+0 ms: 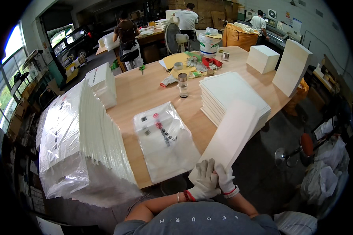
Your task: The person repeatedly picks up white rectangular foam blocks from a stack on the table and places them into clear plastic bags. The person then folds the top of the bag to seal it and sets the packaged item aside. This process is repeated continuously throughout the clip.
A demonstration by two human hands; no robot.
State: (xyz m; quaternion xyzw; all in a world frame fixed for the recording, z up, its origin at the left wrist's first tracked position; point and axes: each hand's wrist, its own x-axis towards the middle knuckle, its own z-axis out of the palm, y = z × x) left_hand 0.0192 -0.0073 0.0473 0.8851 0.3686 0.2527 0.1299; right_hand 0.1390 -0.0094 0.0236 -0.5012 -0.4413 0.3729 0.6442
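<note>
A bundle of white sheets (pixel 233 135) slants from the table's near edge over a taller stack of white sheets (pixel 235 88). My left hand (pixel 204 182), in a white knit glove with a red cuff, has its fingers over the bundle's near end. Beside it, my right hand (pixel 226 181), gloved alike, grips the same end at its right edge. The two hands almost touch, and both thumbs are hard to make out. Left of them lies a flat pile of clear printed plastic bags (pixel 164 145).
A big plastic-wrapped stack (pixel 66 133) fills the left, a smaller one (pixel 102 84) behind it. A glass jar (pixel 183 85), scissors (pixel 142 69), tape, gloves and a white bucket (pixel 208 45) stand farther back. White blocks (pixel 262 58) are at right, a stool (pixel 306 144) below. Several people work behind.
</note>
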